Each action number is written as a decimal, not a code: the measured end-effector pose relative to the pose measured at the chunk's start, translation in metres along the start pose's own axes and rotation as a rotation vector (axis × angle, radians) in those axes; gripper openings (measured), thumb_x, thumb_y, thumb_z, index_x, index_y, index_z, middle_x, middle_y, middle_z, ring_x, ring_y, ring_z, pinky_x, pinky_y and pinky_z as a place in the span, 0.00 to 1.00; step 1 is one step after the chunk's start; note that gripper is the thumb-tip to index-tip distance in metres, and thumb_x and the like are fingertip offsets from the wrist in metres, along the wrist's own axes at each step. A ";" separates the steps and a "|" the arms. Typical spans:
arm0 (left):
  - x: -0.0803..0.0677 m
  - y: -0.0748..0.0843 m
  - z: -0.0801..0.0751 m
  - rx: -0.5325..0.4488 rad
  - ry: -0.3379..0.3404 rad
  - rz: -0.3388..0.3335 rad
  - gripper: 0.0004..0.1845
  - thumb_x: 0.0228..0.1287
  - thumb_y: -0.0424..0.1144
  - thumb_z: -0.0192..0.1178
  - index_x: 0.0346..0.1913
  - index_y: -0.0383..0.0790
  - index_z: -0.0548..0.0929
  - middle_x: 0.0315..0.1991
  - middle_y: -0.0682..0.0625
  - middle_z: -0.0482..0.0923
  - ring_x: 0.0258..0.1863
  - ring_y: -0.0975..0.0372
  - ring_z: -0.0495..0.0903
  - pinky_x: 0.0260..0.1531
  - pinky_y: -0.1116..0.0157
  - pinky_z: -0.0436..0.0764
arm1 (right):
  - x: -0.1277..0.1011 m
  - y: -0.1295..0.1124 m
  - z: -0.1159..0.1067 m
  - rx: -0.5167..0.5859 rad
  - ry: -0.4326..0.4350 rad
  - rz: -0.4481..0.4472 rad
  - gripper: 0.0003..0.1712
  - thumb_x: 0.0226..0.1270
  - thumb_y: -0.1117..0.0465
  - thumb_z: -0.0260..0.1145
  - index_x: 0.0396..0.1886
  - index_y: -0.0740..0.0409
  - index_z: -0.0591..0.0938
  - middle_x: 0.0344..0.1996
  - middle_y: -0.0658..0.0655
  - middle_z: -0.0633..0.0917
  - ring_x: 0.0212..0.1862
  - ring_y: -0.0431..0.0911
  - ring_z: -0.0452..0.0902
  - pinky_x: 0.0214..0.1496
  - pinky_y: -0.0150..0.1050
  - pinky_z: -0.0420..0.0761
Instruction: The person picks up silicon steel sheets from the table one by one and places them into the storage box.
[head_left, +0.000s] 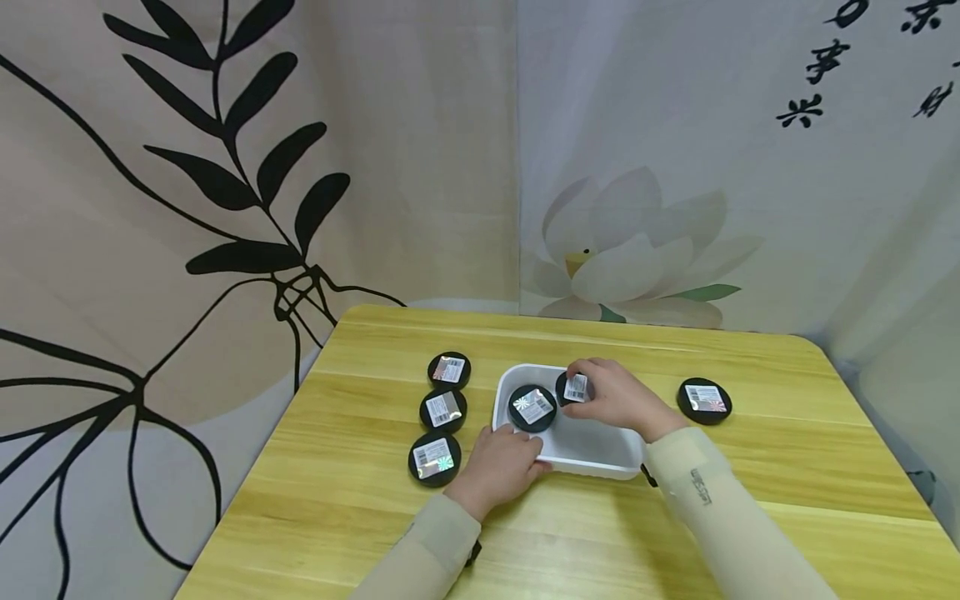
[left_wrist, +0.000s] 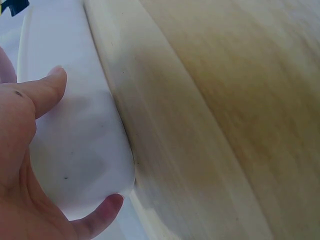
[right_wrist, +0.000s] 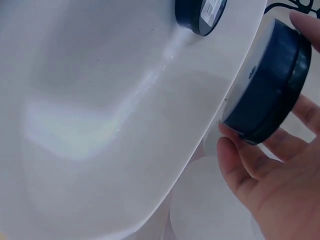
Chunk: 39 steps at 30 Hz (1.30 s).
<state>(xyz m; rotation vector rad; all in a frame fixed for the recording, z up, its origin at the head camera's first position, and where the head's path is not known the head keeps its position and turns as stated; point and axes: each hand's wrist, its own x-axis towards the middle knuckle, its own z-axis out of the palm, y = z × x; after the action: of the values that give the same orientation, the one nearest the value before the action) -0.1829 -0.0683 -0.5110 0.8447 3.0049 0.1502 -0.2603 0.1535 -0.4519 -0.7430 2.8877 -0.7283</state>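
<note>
A white plastic tray (head_left: 600, 454) stands on the table, its long side across my front. My left hand (head_left: 501, 467) grips its near left side; in the left wrist view my thumb lies against the tray's outer wall (left_wrist: 75, 135) and another finger touches its corner. My right hand (head_left: 615, 392) holds a round black jar (head_left: 576, 388) with a barcode label near the far rim. The right wrist view shows this jar (right_wrist: 272, 80) tilted between thumb and fingers, raised by the rim. Another black jar (head_left: 532, 408) sits label up in the tray's left end.
Left of the tray a column of three black labelled jars stands on the table: far (head_left: 449, 370), middle (head_left: 443, 410) and near (head_left: 434, 460). A further jar (head_left: 704, 401) sits at the right. Behind the wooden table (head_left: 337, 500) hangs a printed curtain (head_left: 435, 167).
</note>
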 end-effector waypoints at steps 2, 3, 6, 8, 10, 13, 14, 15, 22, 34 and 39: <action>0.000 0.000 0.000 0.000 0.004 0.003 0.18 0.72 0.62 0.54 0.33 0.54 0.79 0.41 0.58 0.86 0.41 0.59 0.79 0.45 0.52 0.76 | 0.003 -0.001 0.000 0.001 -0.012 -0.002 0.29 0.54 0.45 0.77 0.52 0.52 0.81 0.46 0.56 0.84 0.42 0.48 0.76 0.45 0.44 0.76; 0.000 -0.001 0.001 -0.001 0.007 0.003 0.18 0.72 0.62 0.54 0.34 0.54 0.79 0.41 0.58 0.86 0.41 0.59 0.79 0.46 0.51 0.76 | 0.004 -0.001 0.000 0.005 -0.019 0.002 0.28 0.54 0.46 0.78 0.52 0.52 0.81 0.45 0.56 0.84 0.41 0.48 0.76 0.45 0.44 0.76; 0.000 -0.001 0.001 -0.003 0.010 0.002 0.18 0.72 0.62 0.54 0.34 0.54 0.80 0.42 0.57 0.86 0.42 0.59 0.79 0.49 0.49 0.76 | 0.007 -0.003 -0.001 0.011 -0.040 0.007 0.28 0.55 0.46 0.78 0.52 0.52 0.81 0.44 0.55 0.84 0.40 0.47 0.75 0.44 0.43 0.75; 0.000 -0.001 0.001 -0.006 0.009 0.000 0.18 0.72 0.62 0.54 0.34 0.54 0.80 0.42 0.57 0.86 0.41 0.59 0.78 0.49 0.49 0.76 | 0.009 -0.005 -0.001 0.015 -0.050 0.000 0.28 0.55 0.47 0.78 0.52 0.52 0.80 0.44 0.54 0.84 0.39 0.47 0.74 0.43 0.43 0.75; 0.000 -0.001 0.001 -0.008 0.011 0.000 0.18 0.72 0.62 0.54 0.34 0.54 0.80 0.43 0.57 0.87 0.41 0.59 0.78 0.49 0.49 0.76 | 0.010 -0.007 -0.001 0.015 -0.051 -0.006 0.28 0.55 0.46 0.78 0.52 0.53 0.80 0.44 0.54 0.84 0.40 0.47 0.74 0.44 0.43 0.75; -0.001 -0.001 0.000 -0.007 0.014 0.001 0.18 0.72 0.62 0.54 0.35 0.54 0.80 0.43 0.57 0.87 0.41 0.59 0.78 0.48 0.50 0.76 | 0.012 -0.009 0.000 0.007 -0.046 -0.021 0.28 0.54 0.47 0.78 0.52 0.54 0.81 0.44 0.55 0.84 0.41 0.47 0.75 0.45 0.44 0.75; -0.001 0.000 0.000 -0.006 0.015 0.002 0.18 0.72 0.62 0.54 0.35 0.54 0.80 0.43 0.57 0.87 0.41 0.59 0.78 0.47 0.50 0.76 | 0.013 -0.009 0.000 0.003 -0.047 -0.018 0.28 0.54 0.46 0.78 0.51 0.53 0.81 0.45 0.55 0.84 0.41 0.47 0.75 0.45 0.44 0.75; -0.001 0.000 0.000 -0.003 0.017 0.002 0.18 0.72 0.62 0.54 0.35 0.54 0.80 0.43 0.57 0.87 0.41 0.59 0.78 0.46 0.51 0.75 | 0.014 -0.009 0.001 -0.002 -0.048 -0.015 0.28 0.54 0.46 0.78 0.51 0.52 0.81 0.45 0.54 0.84 0.42 0.47 0.75 0.46 0.44 0.75; -0.001 0.000 -0.001 0.009 0.015 -0.001 0.19 0.72 0.63 0.53 0.38 0.53 0.82 0.46 0.57 0.87 0.44 0.58 0.80 0.51 0.47 0.76 | 0.021 -0.014 0.007 -0.017 -0.064 -0.032 0.27 0.54 0.47 0.78 0.51 0.52 0.81 0.45 0.54 0.84 0.42 0.47 0.75 0.47 0.45 0.76; -0.002 0.001 0.002 0.013 0.038 -0.001 0.19 0.72 0.63 0.53 0.39 0.53 0.84 0.50 0.57 0.87 0.47 0.57 0.81 0.53 0.45 0.77 | 0.030 -0.023 0.016 -0.043 -0.081 -0.096 0.29 0.52 0.47 0.79 0.51 0.53 0.81 0.46 0.55 0.85 0.46 0.49 0.78 0.53 0.48 0.77; -0.002 0.000 0.001 0.004 0.028 -0.010 0.20 0.72 0.63 0.53 0.42 0.53 0.85 0.52 0.57 0.87 0.48 0.57 0.81 0.56 0.42 0.76 | 0.033 -0.025 0.019 -0.045 -0.092 -0.098 0.30 0.53 0.46 0.80 0.52 0.53 0.81 0.48 0.55 0.85 0.48 0.49 0.78 0.54 0.48 0.78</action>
<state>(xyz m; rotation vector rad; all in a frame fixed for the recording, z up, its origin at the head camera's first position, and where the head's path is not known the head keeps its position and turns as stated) -0.1806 -0.0690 -0.5121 0.8347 3.0363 0.1569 -0.2753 0.1103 -0.4559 -0.9035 2.8109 -0.6225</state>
